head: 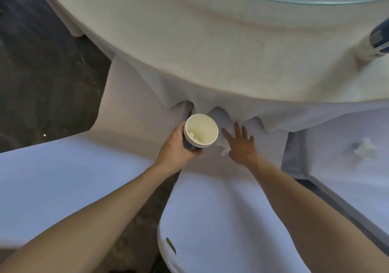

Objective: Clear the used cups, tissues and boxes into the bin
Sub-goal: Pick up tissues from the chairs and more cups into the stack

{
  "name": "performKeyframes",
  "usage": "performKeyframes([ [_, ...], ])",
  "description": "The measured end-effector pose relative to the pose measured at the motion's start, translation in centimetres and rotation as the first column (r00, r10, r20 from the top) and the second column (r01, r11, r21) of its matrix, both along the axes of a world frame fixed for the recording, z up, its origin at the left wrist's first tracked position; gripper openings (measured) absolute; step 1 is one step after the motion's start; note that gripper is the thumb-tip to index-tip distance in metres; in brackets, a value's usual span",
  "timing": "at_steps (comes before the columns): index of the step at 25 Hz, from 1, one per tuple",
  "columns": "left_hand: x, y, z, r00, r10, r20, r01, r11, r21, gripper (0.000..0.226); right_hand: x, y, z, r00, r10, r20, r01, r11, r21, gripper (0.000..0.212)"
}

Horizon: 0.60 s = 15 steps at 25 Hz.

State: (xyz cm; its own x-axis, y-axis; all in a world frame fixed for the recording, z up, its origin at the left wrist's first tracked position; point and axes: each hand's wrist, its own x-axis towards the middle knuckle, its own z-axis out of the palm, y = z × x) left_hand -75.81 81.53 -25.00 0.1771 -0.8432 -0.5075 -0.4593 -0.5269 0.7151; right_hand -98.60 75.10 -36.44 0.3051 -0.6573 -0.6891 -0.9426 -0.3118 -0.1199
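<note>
Holding a stack of paper cups in my left hand while my right hand reaches for a tissue.

Going left to right: dark floor fills the far left, then a white-covered chair below it; my left hand is wrapped round the side of the nested cups, at least 3 rims showing, upright, with a bit of crumpled white in the top 1. Just right of the cups my right hand is spread wide, fingers apart, palm down over a crumpled tissue lying on a covered chair seat; I cannot tell if it touches it. Further right, a 2nd crumpled tissue sits on another seat. The clothed table spans the top, with another cup at its right edge.
</note>
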Motion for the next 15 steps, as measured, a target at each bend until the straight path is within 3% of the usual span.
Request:
performKeyframes([
  [4,-0.4,-0.2,-2.6,0.999,0.018,-0.028,-0.018,1.0,0.009,0.082,1.3,1.3,-4.6,0.997,0.076,-0.003,-0.076,0.996,0.035,0.086],
  [8,-1.0,0.6,-3.5,0.998,0.029,-0.057,-0.027,0.999,0.038,0.088,0.5,3.5,-6.3,0.999,0.013,0.029,-0.018,0.979,0.205,0.064],
  [11,-1.2,1.1,-2.5,0.997,0.03,-0.066,-0.026,0.998,0.056,0.086,-0.4,4.5,-4.7,0.998,-0.027,0.061,0.012,0.97,0.241,0.043],
  [15,-2.0,1.1,0.2,0.998,0.007,-0.063,-0.005,0.999,0.039,0.088,-1.6,3.7,1.2,0.973,-0.214,0.087,0.194,0.961,0.196,0.035],
])
